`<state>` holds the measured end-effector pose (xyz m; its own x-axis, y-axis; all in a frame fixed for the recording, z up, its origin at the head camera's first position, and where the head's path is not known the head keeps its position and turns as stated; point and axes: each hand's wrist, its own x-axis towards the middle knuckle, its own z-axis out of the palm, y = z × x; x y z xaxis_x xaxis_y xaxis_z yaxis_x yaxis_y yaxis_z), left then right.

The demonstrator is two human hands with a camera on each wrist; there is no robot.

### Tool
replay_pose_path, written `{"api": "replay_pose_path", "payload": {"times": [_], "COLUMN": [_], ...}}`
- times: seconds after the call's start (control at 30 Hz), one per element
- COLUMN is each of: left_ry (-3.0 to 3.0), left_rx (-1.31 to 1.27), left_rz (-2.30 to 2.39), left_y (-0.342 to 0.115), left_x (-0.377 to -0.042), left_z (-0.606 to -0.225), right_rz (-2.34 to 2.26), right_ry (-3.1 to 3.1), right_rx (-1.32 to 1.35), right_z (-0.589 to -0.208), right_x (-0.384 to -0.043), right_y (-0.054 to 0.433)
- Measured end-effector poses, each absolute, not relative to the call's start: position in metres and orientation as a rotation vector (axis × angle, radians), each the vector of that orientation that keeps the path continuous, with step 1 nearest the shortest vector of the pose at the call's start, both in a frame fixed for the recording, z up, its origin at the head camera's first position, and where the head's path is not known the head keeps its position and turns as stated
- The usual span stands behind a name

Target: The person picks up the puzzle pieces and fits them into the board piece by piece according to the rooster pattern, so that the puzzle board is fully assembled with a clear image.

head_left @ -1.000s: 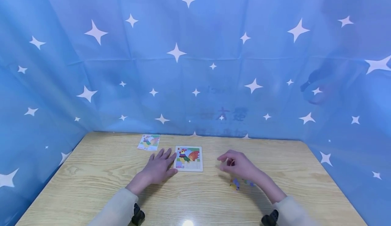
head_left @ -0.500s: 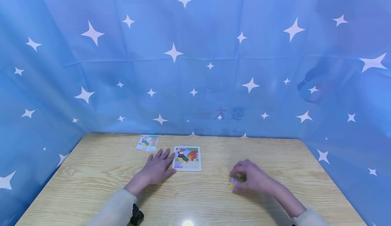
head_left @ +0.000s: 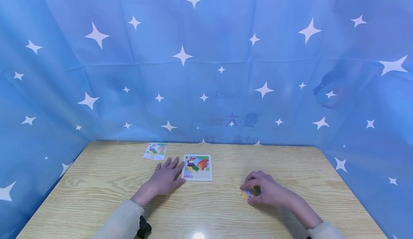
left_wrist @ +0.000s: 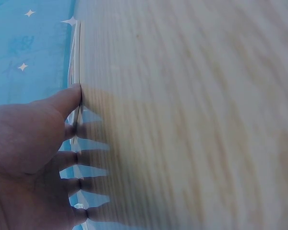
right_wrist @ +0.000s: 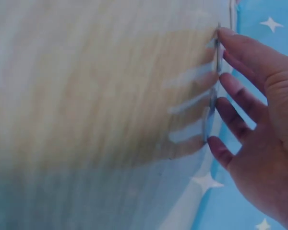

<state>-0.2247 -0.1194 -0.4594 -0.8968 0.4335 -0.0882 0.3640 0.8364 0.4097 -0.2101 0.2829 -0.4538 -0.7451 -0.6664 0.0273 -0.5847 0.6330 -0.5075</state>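
My left hand [head_left: 164, 179] lies on the table with straight, spread fingers, its thumb and fingertips at the left edge of a white-framed jigsaw puzzle [head_left: 211, 169]. A rooster picture fills most of the frame; its lower right part is bare. To the right of it, my right hand [head_left: 267, 188] bends its thumb and fingers round a few small puzzle pieces [head_left: 246, 195] coloured yellow and purple. Seen edge-on in the right wrist view, the thin pieces [right_wrist: 213, 98] stay flat at my fingertips. The palm hides part of them in the head view.
A rooster picture card [head_left: 155, 151] lies behind my left hand, near the back edge of the wooden table [head_left: 206, 206]. Behind the table hangs a blue curtain [head_left: 206, 74] with white stars.
My right hand has moved right and toward me, from above the table down to the puzzle pieces, its fingers closing round them. The left hand stays at the puzzle frame.
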Motion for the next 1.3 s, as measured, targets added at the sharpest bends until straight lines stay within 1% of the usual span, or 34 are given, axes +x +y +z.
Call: {"api": "replay_pose_path", "payload": {"times": [0.17,0.43,0.7,0.87,1.07,1.3], "left_ry": [2.838,2.842,2.844,2.85,2.851,2.851], "left_rx": [0.623,0.611,0.614,0.62,0.615,0.629], "left_rz": [0.585,0.584,0.585,0.575,0.57,0.566], "left_y": [-0.12,-0.121,-0.12,-0.12,-0.12,-0.119], "left_x": [-0.225,-0.225,-0.225,-0.225,-0.224,-0.225], "left_z": [-0.461,-0.463,-0.462,-0.462,-0.462,-0.46], "right_rz": [-0.725,-0.805,-0.983,-1.063,-1.158,-1.344], "right_ry": [2.618,2.467,2.371,2.366,2.457,2.512], "right_rx": [-1.078,-0.956,-0.837,-0.803,-0.75,-0.679], "right_z": [-0.448,-0.444,-0.445,-0.446,-0.446,-0.453], "right_x": [-0.217,-0.228,-0.232,-0.236,-0.244,-0.253], "right_y": [0.283,0.28,0.279,0.275,0.256,0.217]}}
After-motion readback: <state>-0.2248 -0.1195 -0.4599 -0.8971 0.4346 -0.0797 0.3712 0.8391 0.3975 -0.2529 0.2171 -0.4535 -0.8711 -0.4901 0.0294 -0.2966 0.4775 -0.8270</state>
